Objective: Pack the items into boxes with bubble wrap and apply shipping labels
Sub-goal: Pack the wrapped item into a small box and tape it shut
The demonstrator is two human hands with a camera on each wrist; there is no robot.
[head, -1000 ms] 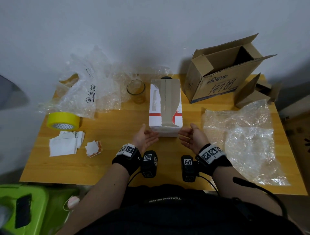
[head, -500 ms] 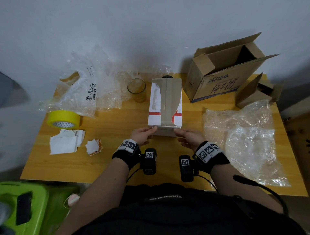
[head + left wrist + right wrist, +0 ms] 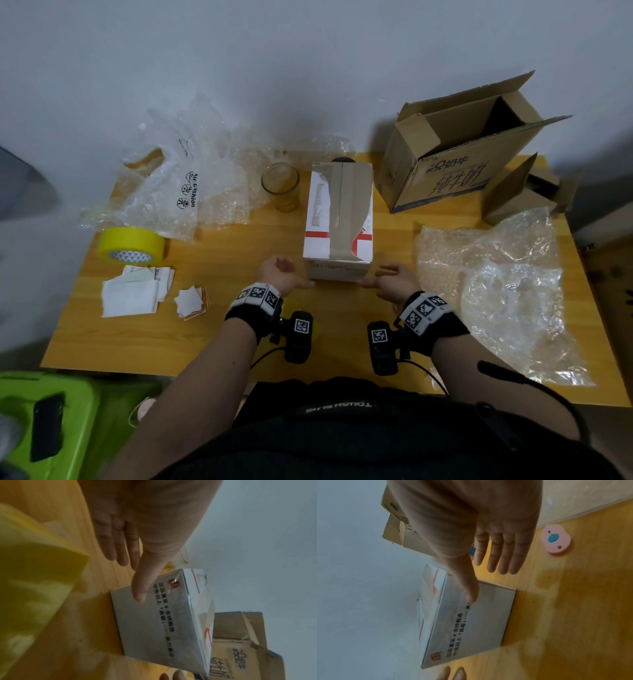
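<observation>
A white box (image 3: 337, 222) with red stripes and a tape strip along its top lies lengthwise on the table's middle. My left hand (image 3: 286, 274) is at its near left corner and my right hand (image 3: 390, 281) at its near right corner. In the left wrist view the left hand (image 3: 120, 540) has straight fingers beside the box (image 3: 154, 622), its thumb tip lying over the printed near face. The right wrist view mirrors this: the right hand (image 3: 496, 547) is flat, thumb over the box (image 3: 471, 622). Neither hand grips anything.
An open brown carton (image 3: 455, 161) and a smaller carton (image 3: 527, 195) stand at the back right. Bubble wrap (image 3: 496, 281) covers the right side, air-cushion bags (image 3: 178, 185) the back left. Also here are a glass (image 3: 281, 186), yellow tape (image 3: 132, 245), paper labels (image 3: 133, 291) and a pink gadget (image 3: 556, 540).
Half a second ago both hands held the box's near end; now they have let go and spread apart to its corners with fingers straight. The box rests flat.
</observation>
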